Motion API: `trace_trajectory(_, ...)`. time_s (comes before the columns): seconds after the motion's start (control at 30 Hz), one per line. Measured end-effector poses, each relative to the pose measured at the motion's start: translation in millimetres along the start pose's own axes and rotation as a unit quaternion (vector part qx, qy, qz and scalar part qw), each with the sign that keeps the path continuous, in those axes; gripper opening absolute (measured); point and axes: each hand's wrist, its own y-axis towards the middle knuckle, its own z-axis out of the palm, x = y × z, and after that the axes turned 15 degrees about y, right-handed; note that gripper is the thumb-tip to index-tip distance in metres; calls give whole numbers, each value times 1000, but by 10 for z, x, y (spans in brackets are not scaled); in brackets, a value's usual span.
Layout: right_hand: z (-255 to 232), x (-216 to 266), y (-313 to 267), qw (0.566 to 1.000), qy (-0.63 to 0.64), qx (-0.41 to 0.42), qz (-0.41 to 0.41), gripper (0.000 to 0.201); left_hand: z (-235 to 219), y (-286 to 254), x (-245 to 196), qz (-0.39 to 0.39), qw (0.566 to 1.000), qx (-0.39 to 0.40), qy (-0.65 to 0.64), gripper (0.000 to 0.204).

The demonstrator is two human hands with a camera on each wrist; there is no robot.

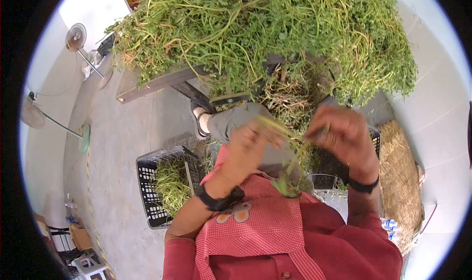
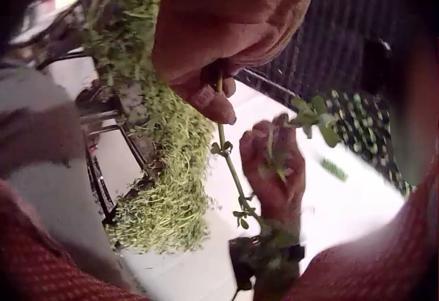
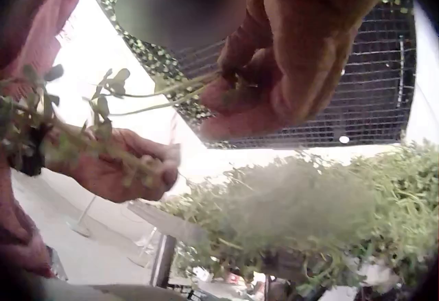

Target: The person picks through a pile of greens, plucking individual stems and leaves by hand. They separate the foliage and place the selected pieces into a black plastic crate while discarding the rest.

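My left hand [image 1: 250, 145] pinches a green leafy stem [image 2: 232, 167] between thumb and fingers; in the left wrist view the stem hangs down from the fingertips. Across from it, my right hand [image 1: 344, 135] has its fingers curled round thin stems [image 3: 161, 94], whose small round leaves point toward the left hand in the right wrist view. Both hands are raised over the lap and do not touch each other. In the head view they are blurred, and a loose sprig [image 1: 285, 186] dangles below them.
A large heap of green plants [image 1: 275, 24] covers the table [image 1: 162, 83] ahead. At the left on the floor stands a black crate [image 1: 147, 196] with stems inside. Brown plant scraps [image 1: 290, 93] lie under the table; a straw-coloured roll [image 1: 398, 182] is at the right. Two fans stand far left.
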Motion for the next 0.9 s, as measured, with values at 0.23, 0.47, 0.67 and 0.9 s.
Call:
trace_trajectory(0.23,93,-512,-139,897,365,-149,198,23,-238,-291,227,-258,857,-134,-425,27)
trace_trajectory(0.47,514,-613,-270,935,216,-44,279,22,-252,-381,164,-253,836,-171,-456,23)
trace_trajectory(0.67,787,-819,-280,822,460,24,336,24,-181,-425,97,-217,825,-138,-502,27)
trace_trajectory(0.9,865,-781,-364,803,491,5,338,21,-123,-446,75,-229,842,-98,-478,23)
